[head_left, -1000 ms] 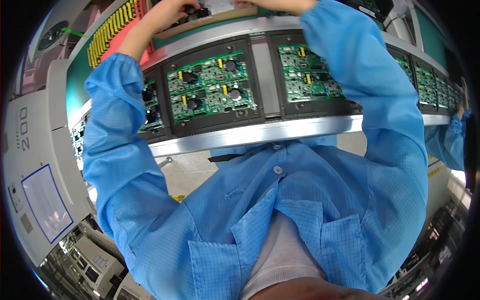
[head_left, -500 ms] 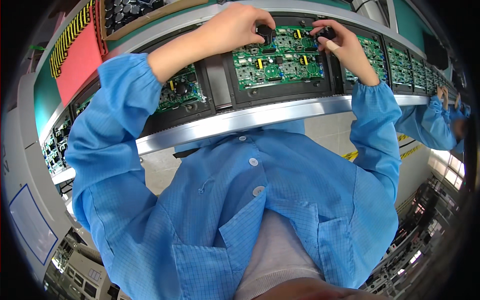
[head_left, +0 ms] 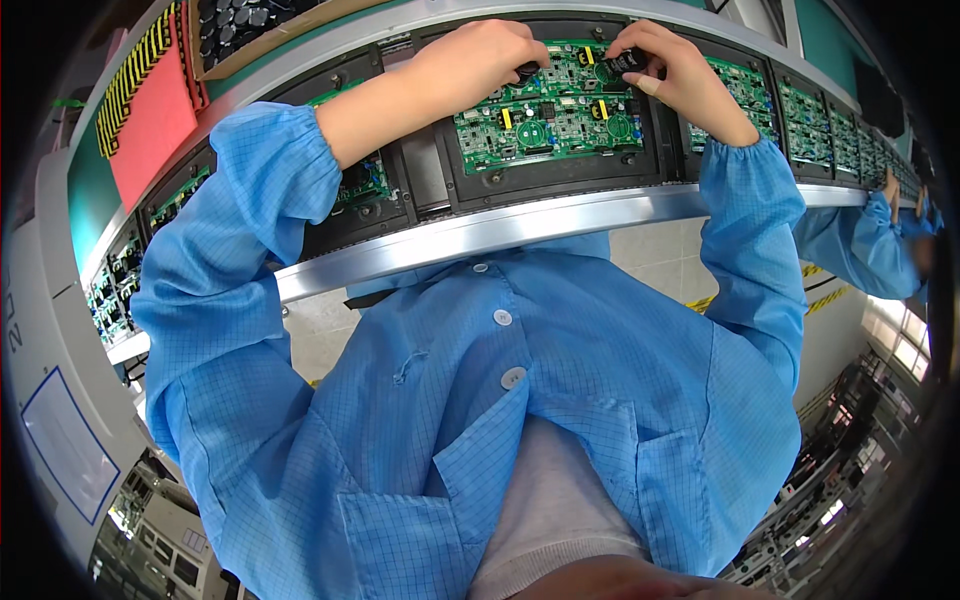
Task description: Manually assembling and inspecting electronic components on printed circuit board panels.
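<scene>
A green circuit board panel [head_left: 575, 150] with yellow parts and round outlined spots sits in a black carrier frame [head_left: 520, 181] in front of me. At its far left part, my left hand [head_left: 480, 65] is closed, its fingertips on a black cylindrical capacitor [head_left: 526, 72] low over the board. My right hand [head_left: 680, 72] pinches another black capacitor [head_left: 628, 62] between thumb and fingers, over the board's far right part. The fingers partly cover both capacitors, and I cannot tell whether either is seated in the board.
A cardboard box [head_left: 300, 32] of black capacitors stands at the far left, near a red sheet [head_left: 155, 150]. More boards in carriers [head_left: 805, 128] line the track to the right. A metal rail [head_left: 520, 222] runs along the near edge. Another person's hands [head_left: 890, 190] are at far right.
My right hand has shifted left with its capacitor, now over the board's far right part. My left hand has lowered slightly, its capacitor now more covered by the fingers.
</scene>
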### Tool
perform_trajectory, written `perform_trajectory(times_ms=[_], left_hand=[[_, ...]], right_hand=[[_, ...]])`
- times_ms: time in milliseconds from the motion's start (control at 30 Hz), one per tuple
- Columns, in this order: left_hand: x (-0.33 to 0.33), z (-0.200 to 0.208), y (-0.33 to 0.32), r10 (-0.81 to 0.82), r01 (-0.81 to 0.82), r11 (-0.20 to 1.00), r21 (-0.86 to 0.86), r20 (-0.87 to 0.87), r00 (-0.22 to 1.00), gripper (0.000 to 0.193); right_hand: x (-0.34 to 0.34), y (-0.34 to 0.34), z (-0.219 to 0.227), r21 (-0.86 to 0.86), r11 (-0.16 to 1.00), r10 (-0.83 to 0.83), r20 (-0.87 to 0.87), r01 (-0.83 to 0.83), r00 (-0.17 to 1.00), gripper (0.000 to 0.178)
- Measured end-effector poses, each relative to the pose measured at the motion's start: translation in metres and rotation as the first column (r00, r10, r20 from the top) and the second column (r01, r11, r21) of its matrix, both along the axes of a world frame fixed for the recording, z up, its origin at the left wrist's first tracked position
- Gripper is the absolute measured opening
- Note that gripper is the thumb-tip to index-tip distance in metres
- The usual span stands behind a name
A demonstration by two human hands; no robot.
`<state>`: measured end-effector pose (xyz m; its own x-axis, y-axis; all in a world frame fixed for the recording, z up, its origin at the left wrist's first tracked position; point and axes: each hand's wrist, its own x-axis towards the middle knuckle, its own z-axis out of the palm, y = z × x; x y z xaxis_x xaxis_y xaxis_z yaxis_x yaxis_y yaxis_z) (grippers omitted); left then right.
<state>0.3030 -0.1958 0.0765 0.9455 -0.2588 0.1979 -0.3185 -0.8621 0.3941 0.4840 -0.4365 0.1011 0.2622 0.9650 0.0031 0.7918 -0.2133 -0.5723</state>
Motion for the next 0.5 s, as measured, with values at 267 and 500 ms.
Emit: perform_trajectory(times_ms=[267, 500], left_hand=[[0.000, 0.011, -0.012, 0.089, -0.078, 0.988, 0.130, -0.085, 0.992, 0.036], [-0.001, 0.010, -0.007, 0.089, -0.079, 0.992, 0.101, -0.097, 0.991, 0.037]], right_hand=[[-0.005, 0.000, -0.016, 0.066, 0.996, 0.047, 0.143, -0.057, 0.989, 0.029], [-0.010, -0.001, -0.018, 0.104, 0.995, -0.011, 0.131, -0.003, 0.991, 0.033]])
